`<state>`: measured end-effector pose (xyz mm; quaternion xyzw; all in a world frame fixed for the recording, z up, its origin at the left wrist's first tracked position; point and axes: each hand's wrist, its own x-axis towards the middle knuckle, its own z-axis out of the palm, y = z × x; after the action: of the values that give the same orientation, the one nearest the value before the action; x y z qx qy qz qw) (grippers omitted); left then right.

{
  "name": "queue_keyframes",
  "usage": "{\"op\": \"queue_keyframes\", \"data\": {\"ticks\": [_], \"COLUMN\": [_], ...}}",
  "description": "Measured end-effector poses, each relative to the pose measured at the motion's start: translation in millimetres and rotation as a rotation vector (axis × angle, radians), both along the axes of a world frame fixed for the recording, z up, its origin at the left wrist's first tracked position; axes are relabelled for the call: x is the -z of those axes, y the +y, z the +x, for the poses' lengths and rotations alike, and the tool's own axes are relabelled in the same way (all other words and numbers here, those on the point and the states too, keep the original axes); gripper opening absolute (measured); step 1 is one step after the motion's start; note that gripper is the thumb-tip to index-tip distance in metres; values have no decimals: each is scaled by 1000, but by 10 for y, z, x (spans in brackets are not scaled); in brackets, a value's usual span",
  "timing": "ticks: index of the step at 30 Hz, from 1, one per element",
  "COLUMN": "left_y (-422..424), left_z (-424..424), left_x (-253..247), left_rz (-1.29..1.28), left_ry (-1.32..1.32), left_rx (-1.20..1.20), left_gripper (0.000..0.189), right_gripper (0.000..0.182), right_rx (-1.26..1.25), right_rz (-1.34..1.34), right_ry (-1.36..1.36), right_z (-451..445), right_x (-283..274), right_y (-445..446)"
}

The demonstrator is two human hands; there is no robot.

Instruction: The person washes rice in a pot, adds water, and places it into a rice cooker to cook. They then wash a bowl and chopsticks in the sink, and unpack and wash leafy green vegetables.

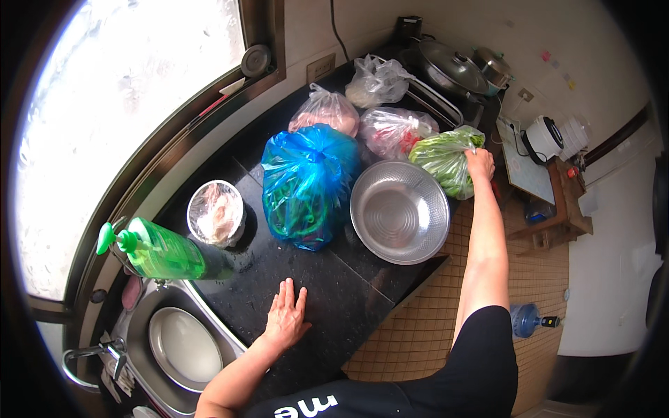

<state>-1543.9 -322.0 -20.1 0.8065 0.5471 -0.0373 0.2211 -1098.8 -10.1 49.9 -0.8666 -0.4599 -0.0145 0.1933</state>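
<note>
My right hand grips the right side of a clear plastic bag of green vegetables at the counter's edge. Just left of that bag stands a round metal colander bowl with nothing in it. My left hand lies palm down on the black countertop, fingers a little apart, holding nothing. Beyond it sits a knotted blue plastic bag with green contents showing dimly. Behind are a clear bag of pinkish meat, a clear bag with red-and-white contents and another clear bag.
A plastic-covered bowl stands near a green pump bottle. A metal basin sits in the sink under the faucet. A lidded pan is at the back. A water jug lies on the tiled floor.
</note>
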Motion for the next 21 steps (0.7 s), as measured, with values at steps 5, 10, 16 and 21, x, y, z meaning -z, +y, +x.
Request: {"op": "queue_keyframes", "data": {"ticks": [5, 10, 16, 21], "left_y": [27, -10, -15, -96], "left_z": [28, -16, 30, -60], "left_x": [38, 81, 160, 153], "left_rz": [14, 101, 173, 17], "left_ry": [65, 28, -18, -134], "left_rx": [25, 2, -53, -112], "left_gripper": [88, 91, 93, 84], "right_gripper": [32, 36, 24, 12], "right_rx": [46, -1, -254, -520], "right_rz": [300, 788, 727, 753], "right_ry": [160, 71, 370, 540], "right_z": [362, 802, 775, -149], "right_x": [-94, -375, -1091, -1716], "right_y": [43, -1, -799, -1773]}}
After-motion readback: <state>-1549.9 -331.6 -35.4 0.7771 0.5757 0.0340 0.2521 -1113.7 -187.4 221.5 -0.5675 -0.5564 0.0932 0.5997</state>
